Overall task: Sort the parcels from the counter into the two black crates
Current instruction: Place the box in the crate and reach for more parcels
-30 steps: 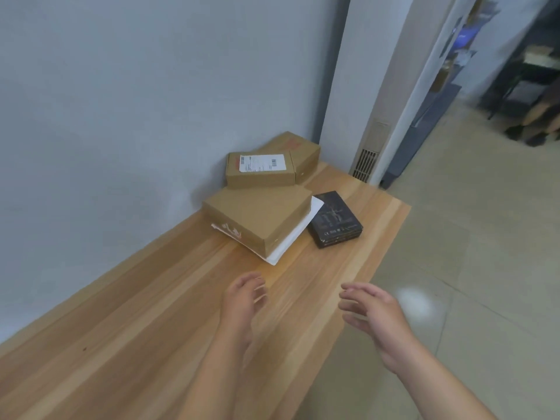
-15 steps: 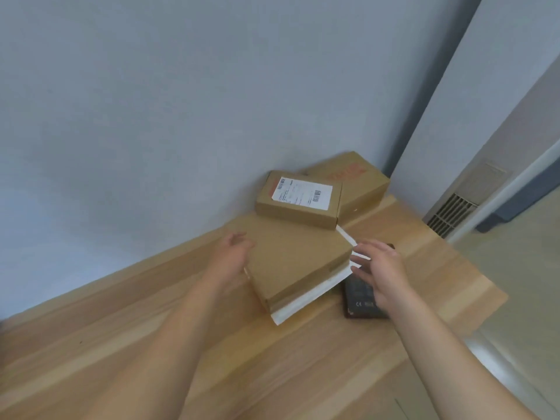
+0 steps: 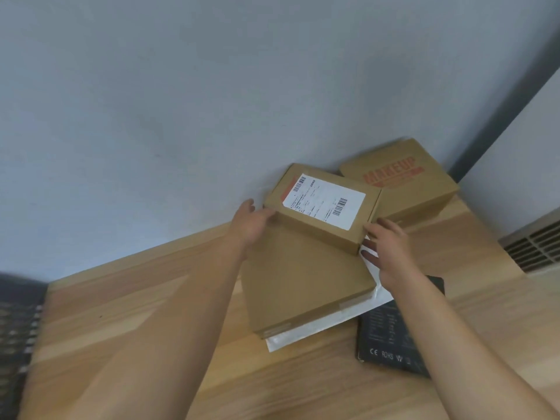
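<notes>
Five parcels are counted on the wooden counter, all bunched in the corner against the grey wall. Three are brown cardboard boxes: the labelled box, the box printed MAKEUP just behind it by the wall, and the large plain box, whose far end is overlapped by the labelled box. One white mailer is pinned flat beneath the large plain box. One black box is seen just to the right of it, partly covered by the right forearm.

Both hands are on the labelled box. Its left end is gripped by the left hand, thumb over the top edge. The right hand is set against its right end, fingers fairly straight and uncurled.

One slatted vent is glimpsed at the right edge. One dark mesh shape is seen far left, too blurred to be named.
</notes>
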